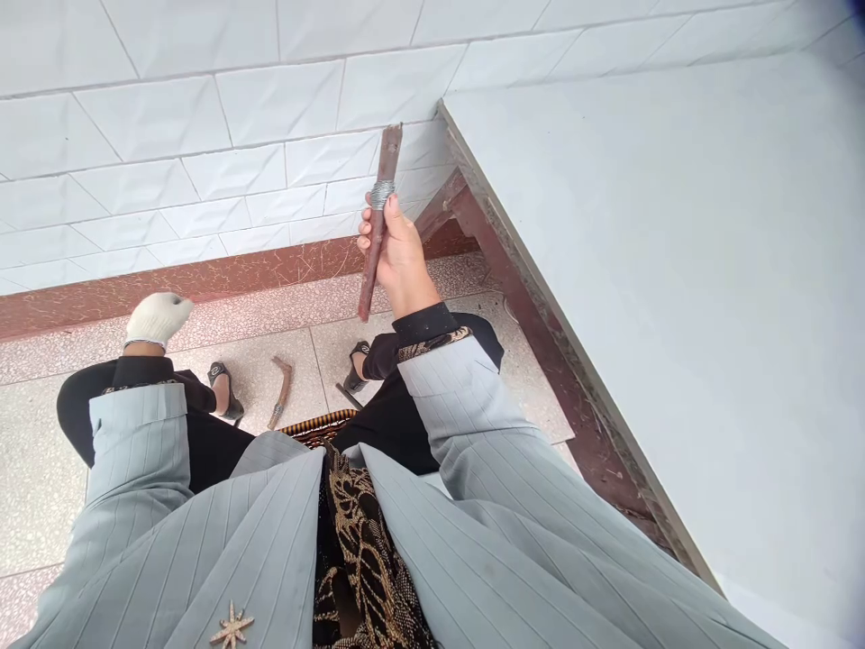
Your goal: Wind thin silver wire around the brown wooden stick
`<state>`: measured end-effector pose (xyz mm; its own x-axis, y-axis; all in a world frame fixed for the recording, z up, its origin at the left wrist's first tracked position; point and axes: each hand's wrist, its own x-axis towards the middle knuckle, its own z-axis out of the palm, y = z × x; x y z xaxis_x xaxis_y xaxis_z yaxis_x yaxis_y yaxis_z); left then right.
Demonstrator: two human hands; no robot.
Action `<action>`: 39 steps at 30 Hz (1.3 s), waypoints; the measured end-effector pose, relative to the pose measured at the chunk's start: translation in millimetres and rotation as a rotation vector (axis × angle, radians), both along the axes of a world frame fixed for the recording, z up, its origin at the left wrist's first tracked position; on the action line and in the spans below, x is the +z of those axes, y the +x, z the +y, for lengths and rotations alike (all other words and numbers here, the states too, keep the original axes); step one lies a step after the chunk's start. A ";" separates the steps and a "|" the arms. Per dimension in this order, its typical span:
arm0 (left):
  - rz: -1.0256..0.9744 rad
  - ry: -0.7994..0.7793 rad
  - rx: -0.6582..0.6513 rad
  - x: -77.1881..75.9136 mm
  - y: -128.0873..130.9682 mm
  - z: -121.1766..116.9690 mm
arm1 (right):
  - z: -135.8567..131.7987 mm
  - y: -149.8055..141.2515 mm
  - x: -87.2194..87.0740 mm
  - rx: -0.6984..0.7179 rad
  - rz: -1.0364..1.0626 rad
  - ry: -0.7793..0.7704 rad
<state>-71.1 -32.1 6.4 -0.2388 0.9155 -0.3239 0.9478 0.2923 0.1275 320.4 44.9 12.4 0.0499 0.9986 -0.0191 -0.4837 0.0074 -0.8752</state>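
Note:
In my right hand [396, 236] is a reddish-brown wooden stick [388, 155], gripped below its middle and raised in front of the tiled wall. Grey wire [382, 193] is wound in a tight band round the stick, just above my fingers, with my thumb against it. My left hand [159, 318] wears a whitish knitted glove and rests closed over my left knee. A small dark spot shows at the fist; whether anything is inside is hidden. Between my feet a bent brown piece [281, 389] with a wrapped lower end lies on the floor.
A large white tabletop [649, 270] on a reddish-brown frame fills the right side. White tiles [168, 117] cover the wall ahead. Below me a woven rim [317, 427] shows between my legs, and a dark bar [349, 397] lies near my right shoe [357, 365].

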 end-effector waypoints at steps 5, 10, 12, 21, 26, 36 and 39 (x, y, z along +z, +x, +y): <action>0.091 -0.328 -0.200 -8.8 21.2 8.6 | -7.4 -10.9 -2.0 0.086 -0.079 -0.005; 0.127 -0.200 -0.148 -9.5 16.9 5.9 | -19.3 -25.3 4.9 0.147 -0.095 -0.071; 0.091 -0.083 -0.089 -6.2 20.2 2.3 | -22.7 -30.4 5.5 0.181 -0.091 -0.093; -0.552 0.602 -0.236 4.7 90.5 -16.1 | -34.3 -53.7 3.1 0.275 -0.061 -0.137; -0.918 0.431 -0.299 6.4 102.1 -11.7 | -38.8 -56.7 4.2 0.412 0.017 -0.143; -0.764 0.402 -0.487 14.3 107.9 4.9 | -43.1 -54.6 7.7 0.506 0.031 -0.160; -0.637 0.439 -0.500 13.1 116.0 1.4 | -43.9 -55.5 9.7 0.469 -0.022 -0.169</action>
